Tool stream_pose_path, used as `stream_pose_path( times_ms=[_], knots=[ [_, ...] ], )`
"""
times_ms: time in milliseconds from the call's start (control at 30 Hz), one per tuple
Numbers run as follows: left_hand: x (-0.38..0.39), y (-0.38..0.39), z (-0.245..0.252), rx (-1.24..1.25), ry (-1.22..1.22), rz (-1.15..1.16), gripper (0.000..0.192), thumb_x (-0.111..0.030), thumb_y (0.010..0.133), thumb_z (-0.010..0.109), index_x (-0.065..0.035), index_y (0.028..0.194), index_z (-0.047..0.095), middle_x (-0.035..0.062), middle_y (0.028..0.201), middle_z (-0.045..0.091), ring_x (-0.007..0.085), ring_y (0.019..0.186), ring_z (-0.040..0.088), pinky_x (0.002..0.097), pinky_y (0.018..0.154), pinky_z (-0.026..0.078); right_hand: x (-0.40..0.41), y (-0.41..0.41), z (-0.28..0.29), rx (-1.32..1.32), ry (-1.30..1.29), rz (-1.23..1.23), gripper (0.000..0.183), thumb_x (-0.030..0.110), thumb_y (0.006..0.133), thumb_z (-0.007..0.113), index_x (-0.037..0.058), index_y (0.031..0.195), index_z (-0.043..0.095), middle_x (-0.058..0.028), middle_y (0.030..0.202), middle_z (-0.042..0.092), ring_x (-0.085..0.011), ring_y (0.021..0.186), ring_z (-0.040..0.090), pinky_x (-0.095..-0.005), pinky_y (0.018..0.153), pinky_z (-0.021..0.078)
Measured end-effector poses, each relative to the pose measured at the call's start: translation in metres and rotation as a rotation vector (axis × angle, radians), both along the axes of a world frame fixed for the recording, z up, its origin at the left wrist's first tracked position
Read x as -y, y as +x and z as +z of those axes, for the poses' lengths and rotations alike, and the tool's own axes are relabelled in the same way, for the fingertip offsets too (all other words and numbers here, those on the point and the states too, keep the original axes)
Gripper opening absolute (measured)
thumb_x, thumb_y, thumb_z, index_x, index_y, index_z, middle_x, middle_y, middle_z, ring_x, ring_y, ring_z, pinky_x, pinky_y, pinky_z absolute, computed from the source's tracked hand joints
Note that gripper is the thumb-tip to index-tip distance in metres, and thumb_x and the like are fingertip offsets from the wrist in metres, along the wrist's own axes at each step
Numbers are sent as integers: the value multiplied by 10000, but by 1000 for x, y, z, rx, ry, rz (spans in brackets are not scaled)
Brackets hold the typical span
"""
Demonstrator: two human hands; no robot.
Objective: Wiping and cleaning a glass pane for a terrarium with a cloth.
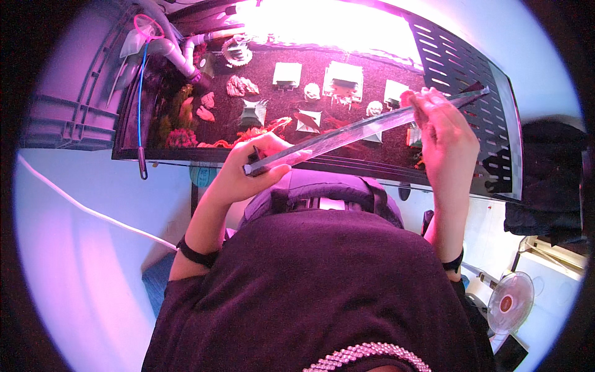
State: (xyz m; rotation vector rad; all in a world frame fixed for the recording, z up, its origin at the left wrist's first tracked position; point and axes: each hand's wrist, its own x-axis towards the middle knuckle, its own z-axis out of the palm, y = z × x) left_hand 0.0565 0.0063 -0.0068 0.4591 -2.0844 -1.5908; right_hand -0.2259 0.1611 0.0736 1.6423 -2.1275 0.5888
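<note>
My left hand (pixel 260 167) holds the lower left end of a long, narrow translucent strip (pixel 344 132), its thumb and fingers around it. The strip slants up to the right above the front part of an aquarium (pixel 372 169). Near its upper right end, my right hand (pixel 441 116) grips it, with something small and pinkish at the fingertips that I cannot make out. Below the strip, the tank holds small model buildings (pixel 344 81), pale rocks (pixel 241 86), red and green plants (pixel 181 138) and reddish fish (pixel 307 120).
A black slotted cover (pixel 446 60) lies over the tank's right end. Grey pipes (pixel 174 56) and a pink-rimmed net (pixel 148 27) with a blue handle are at the left. A bright light glares at the back. A fan (pixel 509 302) stands low at the right.
</note>
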Motion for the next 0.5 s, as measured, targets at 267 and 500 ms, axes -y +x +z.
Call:
stream_pose_path(
  times_ms=[267, 500],
  knots=[
    [0, 0, -9, -70, 43, -10, 214, -79, 831, 759, -31, 1026, 684, 13, 893, 661, 73, 797, 567, 253, 708, 449, 6, 44, 12, -65, 91, 149, 311, 14, 814, 665, 73, 1114, 720, -117, 1112, 712, -285, 1098, 668, -405, 997, 509],
    [-1, 0, 3, -18, -18, 13, 203, -79, 834, 753, -32, 1020, 686, 16, 884, 670, 70, 791, 581, 243, 699, 455, 16, 53, 4, -147, 79, 294, 293, 161, 814, 663, 92, 1094, 716, -93, 1124, 706, -248, 1124, 652, -457, 1034, 472]
  ],
)
